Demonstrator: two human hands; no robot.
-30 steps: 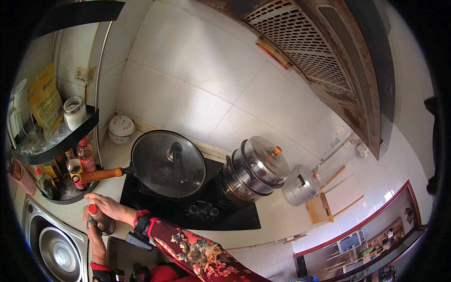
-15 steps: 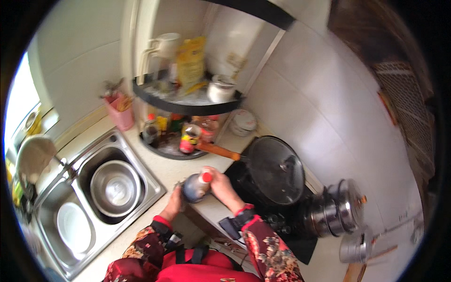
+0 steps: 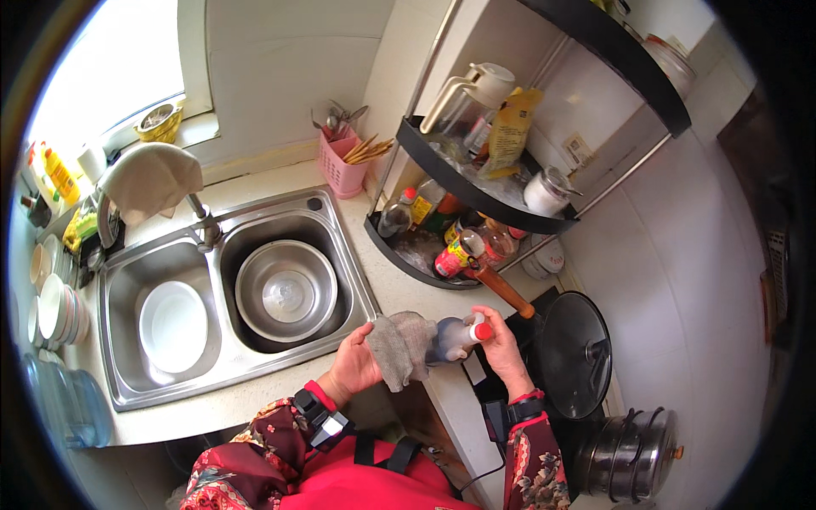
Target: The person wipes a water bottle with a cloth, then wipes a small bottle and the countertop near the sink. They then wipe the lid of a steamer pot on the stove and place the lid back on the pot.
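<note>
A plastic bottle (image 3: 448, 342) with a red cap and dark contents lies tilted on its side between my hands, above the counter's front edge. My right hand (image 3: 507, 355) is closed around its neck end, just by the cap. At the other end, a grey cloth (image 3: 396, 350) covers the bottle's base. My left hand (image 3: 354, 364) grips that cloth with the thumb on top; its fingers are mostly hidden beneath the cloth.
On the left is a double sink (image 3: 240, 371) with a steel basin (image 3: 249, 293) and a white bowl (image 3: 173, 327). A corner shelf (image 3: 489, 197) carries bottles and jars. Beyond my right hand stand a lidded black pan (image 3: 571, 357), its handle jutting toward the shelf, and a steel pot (image 3: 625, 455).
My view has swung left, showing more of the sink and window. The bottle has tipped further onto its side, and the grey cloth around its base now shows plainly.
</note>
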